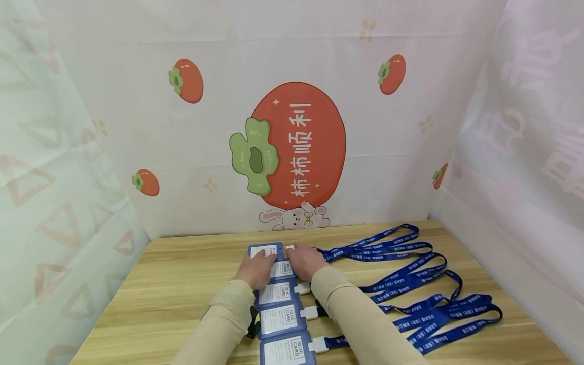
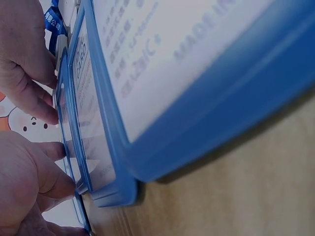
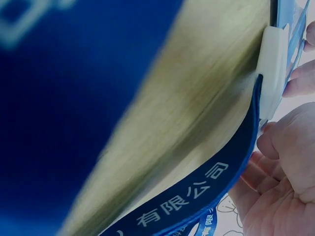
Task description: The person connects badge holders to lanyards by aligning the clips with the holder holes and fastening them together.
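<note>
Several blue-framed ID badge holders lie in a column on the table, the nearest badge holder (image 1: 285, 351) toward me. My left hand (image 1: 256, 268) rests over the left part of the two farthest holders, its fingertips touching the top badge holder (image 1: 264, 247). In the left wrist view, the fingers of the left hand (image 2: 24, 182) reach the holder edges. My right hand (image 1: 307, 259) pinches the white clip (image 1: 289, 247) at the right of the top holder. The right wrist view shows the right hand (image 3: 290, 167) with thumb and fingers curled behind a white clip (image 3: 273, 73).
Blue printed lanyards (image 1: 424, 309) run in folded loops to the right. A small black object (image 1: 252, 323) shows by my left sleeve, beside the column. The wooden table (image 1: 150, 304) meets a white printed backdrop (image 1: 219, 126) behind and at both sides.
</note>
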A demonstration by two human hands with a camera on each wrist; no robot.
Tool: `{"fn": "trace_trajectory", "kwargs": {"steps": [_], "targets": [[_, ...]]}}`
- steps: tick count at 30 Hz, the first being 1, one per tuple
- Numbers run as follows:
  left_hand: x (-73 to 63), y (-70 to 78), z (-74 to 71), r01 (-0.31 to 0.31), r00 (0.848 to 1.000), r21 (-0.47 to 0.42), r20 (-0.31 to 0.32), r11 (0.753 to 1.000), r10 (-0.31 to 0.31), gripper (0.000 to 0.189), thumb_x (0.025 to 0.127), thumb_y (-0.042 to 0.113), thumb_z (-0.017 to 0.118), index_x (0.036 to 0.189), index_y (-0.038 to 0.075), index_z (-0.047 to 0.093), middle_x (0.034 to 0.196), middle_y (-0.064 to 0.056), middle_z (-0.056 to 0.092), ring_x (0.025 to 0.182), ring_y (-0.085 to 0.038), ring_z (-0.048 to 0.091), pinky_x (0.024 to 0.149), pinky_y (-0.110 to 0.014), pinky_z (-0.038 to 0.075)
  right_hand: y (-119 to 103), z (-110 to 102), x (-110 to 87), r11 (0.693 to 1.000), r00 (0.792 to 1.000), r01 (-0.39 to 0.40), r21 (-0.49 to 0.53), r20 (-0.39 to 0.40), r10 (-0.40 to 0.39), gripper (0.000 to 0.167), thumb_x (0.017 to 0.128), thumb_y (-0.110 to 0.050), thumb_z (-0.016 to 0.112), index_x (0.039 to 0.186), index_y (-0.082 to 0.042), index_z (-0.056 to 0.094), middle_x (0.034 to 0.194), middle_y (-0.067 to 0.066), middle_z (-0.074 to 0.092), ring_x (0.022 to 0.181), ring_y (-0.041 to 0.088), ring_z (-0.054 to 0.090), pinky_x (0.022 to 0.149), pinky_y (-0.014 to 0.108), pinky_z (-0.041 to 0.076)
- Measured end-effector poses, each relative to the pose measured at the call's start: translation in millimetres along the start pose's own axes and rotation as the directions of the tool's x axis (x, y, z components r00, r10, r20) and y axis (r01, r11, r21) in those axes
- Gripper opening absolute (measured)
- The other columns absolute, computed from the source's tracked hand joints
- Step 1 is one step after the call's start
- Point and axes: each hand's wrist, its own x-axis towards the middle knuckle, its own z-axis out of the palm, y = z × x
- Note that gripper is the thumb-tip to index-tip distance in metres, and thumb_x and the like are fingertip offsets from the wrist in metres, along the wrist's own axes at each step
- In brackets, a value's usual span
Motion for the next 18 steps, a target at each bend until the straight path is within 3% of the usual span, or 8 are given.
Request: {"fn": "trace_trajectory", "kwargs": {"steps": [9, 14, 18], "targets": [[1.4, 1.1, 3.0, 0.02, 1.0, -0.053, 0.013, 0.998, -0.02, 0.047, 0.104, 0.014, 0.053, 0.151, 0.017, 0.057, 0.158, -0.021, 0.048, 0.146, -0.054, 0.039, 0.118, -0.072, 0.033, 1.5, 2.6, 3.7, 0.993, 0.999, -0.046, 0.112, 0.009, 0.046, 0.046, 0.111, -0.041, 0.044, 0.148, -0.017, 0.058, 0.148, 0.006, 0.06, 0.134, 0.033, 0.059, 0.112, 0.054, 0.05], [0.8, 2.8, 2.0, 0.023, 1.0, -0.07, 0.017, 0.997, -0.022, 0.047, 0.106, 0.015, 0.05, 0.152, 0.017, 0.055, 0.159, -0.021, 0.046, 0.147, -0.055, 0.037, 0.119, -0.071, 0.033, 2.2, 1.9, 5.0, 0.976, 0.996, -0.09, 0.198, 0.023, 0.088, 0.05, 0.111, -0.046, 0.041, 0.146, -0.017, 0.06, 0.142, 0.006, 0.064, 0.13, 0.032, 0.062, 0.11, 0.053, 0.052], [0.1, 3.9, 0.4, 0.013, 1.0, -0.075, 0.014, 0.997, -0.012, 0.047, 0.106, 0.014, 0.049, 0.152, 0.017, 0.055, 0.159, -0.021, 0.047, 0.147, -0.054, 0.037, 0.12, -0.069, 0.033, 1.4, -0.5, 4.9, 0.996, 0.999, -0.029, 0.086, 0.035, 0.026, 0.047, 0.112, -0.04, 0.04, 0.151, -0.018, 0.055, 0.15, 0.004, 0.06, 0.136, 0.031, 0.058, 0.114, 0.052, 0.049]]}}
